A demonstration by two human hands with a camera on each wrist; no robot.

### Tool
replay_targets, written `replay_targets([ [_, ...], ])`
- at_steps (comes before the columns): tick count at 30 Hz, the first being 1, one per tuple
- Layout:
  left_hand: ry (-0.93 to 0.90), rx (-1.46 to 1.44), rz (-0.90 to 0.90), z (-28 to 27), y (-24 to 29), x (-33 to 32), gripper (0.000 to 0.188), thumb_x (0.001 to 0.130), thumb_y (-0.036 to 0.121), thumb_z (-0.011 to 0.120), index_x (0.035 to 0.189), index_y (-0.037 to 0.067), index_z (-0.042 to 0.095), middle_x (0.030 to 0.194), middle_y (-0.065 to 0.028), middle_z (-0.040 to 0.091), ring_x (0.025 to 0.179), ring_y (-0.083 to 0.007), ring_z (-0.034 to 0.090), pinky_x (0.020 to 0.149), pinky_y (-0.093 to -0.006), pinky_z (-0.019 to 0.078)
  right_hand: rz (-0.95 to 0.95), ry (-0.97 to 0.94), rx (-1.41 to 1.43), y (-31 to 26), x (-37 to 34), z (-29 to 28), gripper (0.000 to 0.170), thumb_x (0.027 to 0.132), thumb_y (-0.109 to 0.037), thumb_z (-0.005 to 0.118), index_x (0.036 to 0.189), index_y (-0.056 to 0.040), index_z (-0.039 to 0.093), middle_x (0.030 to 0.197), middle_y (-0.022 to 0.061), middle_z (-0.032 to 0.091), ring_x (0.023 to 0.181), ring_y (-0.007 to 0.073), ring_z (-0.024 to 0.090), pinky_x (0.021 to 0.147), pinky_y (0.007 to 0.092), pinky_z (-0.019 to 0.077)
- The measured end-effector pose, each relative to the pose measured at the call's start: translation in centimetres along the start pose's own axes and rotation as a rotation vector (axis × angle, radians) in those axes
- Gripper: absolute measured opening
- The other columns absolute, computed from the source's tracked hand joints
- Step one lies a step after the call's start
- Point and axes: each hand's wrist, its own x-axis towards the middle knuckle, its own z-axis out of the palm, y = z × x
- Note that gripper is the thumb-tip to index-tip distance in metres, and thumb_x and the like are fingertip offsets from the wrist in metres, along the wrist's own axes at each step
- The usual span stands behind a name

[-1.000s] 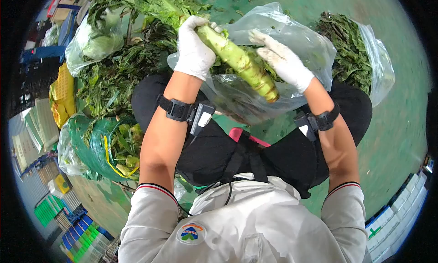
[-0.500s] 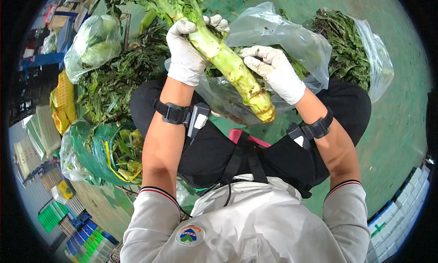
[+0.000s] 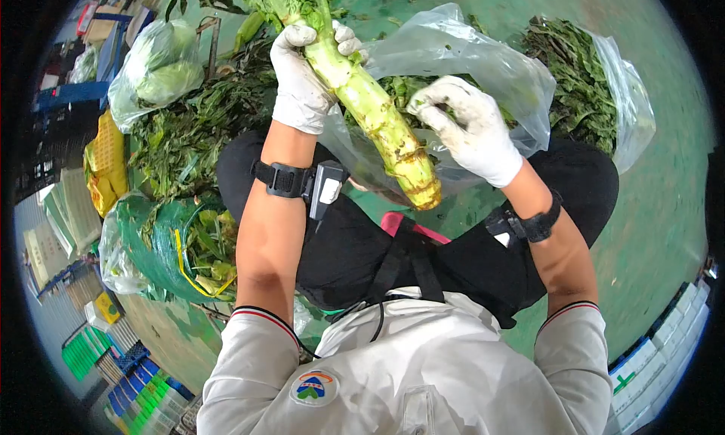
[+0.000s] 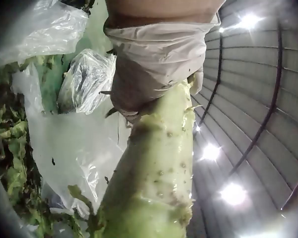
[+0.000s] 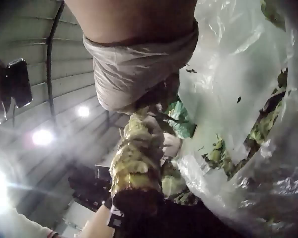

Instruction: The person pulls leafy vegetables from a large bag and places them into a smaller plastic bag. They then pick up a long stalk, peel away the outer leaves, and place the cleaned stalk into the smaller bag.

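Green floor (image 3: 657,208) — leaf piles (image 3: 177,144) and plastic bags (image 3: 495,61) on it.

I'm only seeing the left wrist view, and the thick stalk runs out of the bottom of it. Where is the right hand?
Observer: The head view shows the right hand beside the stalk, fingers curled. I can't tell if they touch it.
Operator: And the end I can't see?
Observer: The lower end is browned and points toward the lap.
Operator: Anything by the left knee?
Observer: Yes, a green sack with a yellow strip at its mouth, and leaves showing there.
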Motion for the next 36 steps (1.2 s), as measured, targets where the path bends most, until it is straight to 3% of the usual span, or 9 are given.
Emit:
replay_targets([
  [3, 0.033, 0.045, 0.001, 0.0, 0.4, -0.4, 0.034, 0.062, 0.021, 0.054, 0.087, -0.002, 0.05, 0.079, -0.0118, 0.051, 0.07, -0.0248, 0.05, 0.073, -0.0392, 0.0434, -0.183, -0.018, -0.416, 1.2, 0.2, -0.7, 0.01, 0.082, -0.014, 0.062, 0.089, -0.0056, 0.062, 0.086, 0.0103, 0.06, 0.084, 0.0314, 0.059, 0.073, 0.0354, 0.048],
  [7, 0.062, 0.071, -0.027, 0.9, -1.4, -0.5, 0.035, 0.061, 0.021, 0.05, 0.084, -0.005, 0.053, 0.094, -0.0265, 0.056, 0.088, -0.0383, 0.054, 0.087, -0.0493, 0.0444, 0.033, 0.09, 0.087, 0.3, 1.1, 1.1, 0.032, 0.082, -0.008, 0.059, 0.114, -0.0092, 0.06, 0.103, 0.0116, 0.06, 0.092, 0.0295, 0.058, 0.081, 0.0357, 0.0474],
  [10, 0.012, 0.131, -0.062, 1.9, -2.1, 0.0, 0.048, 0.062, 0.023, 0.048, 0.093, -0.013, 0.055, 0.116, -0.036, 0.053, 0.111, -0.0446, 0.051, 0.101, -0.0514, 0.0387, -0.2, 0.056, -0.033, 1.1, 1.9, 1.9, 0.044, 0.081, -0.006, 0.059, 0.124, -0.0124, 0.055, 0.116, 0.0128, 0.058, 0.108, 0.0303, 0.056, 0.093, 0.0353, 0.0445],
  [14, -0.025, 0.184, -0.117, 2.6, -2.6, -0.1, 0.071, 0.062, 0.027, 0.048, 0.116, -0.02, 0.045, 0.121, -0.0359, 0.049, 0.112, -0.0437, 0.051, 0.104, -0.0463, 0.0381, -0.101, 0.045, -0.012, 1.2, 1.5, 1.9, 0.032, 0.081, -0.007, 0.059, 0.114, -0.01, 0.06, 0.11, 0.0131, 0.06, 0.102, 0.0315, 0.058, 0.09, 0.0365, 0.0459],
  [18, -0.001, 0.134, -0.195, 2.4, -2.8, -0.1, 0.073, 0.063, 0.028, 0.048, 0.119, -0.02, 0.043, 0.12, -0.036, 0.049, 0.112, -0.0437, 0.051, 0.103, -0.0464, 0.0383, -0.091, -0.009, -0.042, 1.4, 2.2, 1.4, 0.015, 0.081, -0.008, 0.059, 0.096, -0.0058, 0.06, 0.096, 0.0142, 0.058, 0.09, 0.033, 0.058, 0.078, 0.0379, 0.0475],
  [19, 0.038, 0.179, -0.148, 2.8, -2.9, -0.2, 0.056, 0.062, 0.025, 0.048, 0.103, -0.013, 0.051, 0.119, -0.0356, 0.05, 0.116, -0.0462, 0.047, 0.105, -0.0519, 0.0354, -0.096, -0.011, -0.034, 1.5, 2.1, 1.7, 0.015, 0.081, -0.008, 0.059, 0.096, -0.0057, 0.059, 0.095, 0.0144, 0.058, 0.09, 0.0331, 0.058, 0.078, 0.038, 0.0474],
  [24, -0.005, 0.037, -0.038, 1.1, -1.6, 0.6, 0.037, 0.061, 0.019, 0.051, 0.083, -0.011, 0.054, 0.113, -0.0367, 0.052, 0.113, -0.05, 0.048, 0.106, -0.0556, 0.034, -0.109, -0.092, -0.03, 1.0, 1.1, 1.1, 0.015, 0.081, -0.006, 0.057, 0.096, -0.0038, 0.056, 0.092, 0.0144, 0.056, 0.087, 0.0337, 0.057, 0.077, 0.0385, 0.0471],
  [30, 0.053, -0.012, 0.034, 0.2, 0.6, 0.7, 0.037, 0.059, 0.019, 0.052, 0.081, -0.011, 0.052, 0.106, -0.034, 0.055, 0.111, -0.0491, 0.05, 0.106, -0.0556, 0.0341, -0.138, -0.123, 0.066, -0.1, -0.6, 0.3, 0.031, 0.079, -0.005, 0.059, 0.11, -0.0064, 0.06, 0.106, 0.0131, 0.059, 0.098, 0.0304, 0.059, 0.087, 0.0366, 0.0472],
  [36, 0.095, 0.01, 0.129, -0.1, 2.0, 0.2, 0.043, 0.06, 0.019, 0.053, 0.088, -0.014, 0.049, 0.105, -0.0332, 0.056, 0.109, -0.0486, 0.051, 0.106, -0.0544, 0.0353, -0.022, -0.19, 0.153, 0.3, -1.0, 0.2, 0.027, 0.075, -0.003, 0.067, 0.103, -0.004, 0.063, 0.105, 0.0105, 0.061, 0.097, 0.0242, 0.059, 0.086, 0.0334, 0.0464],
])
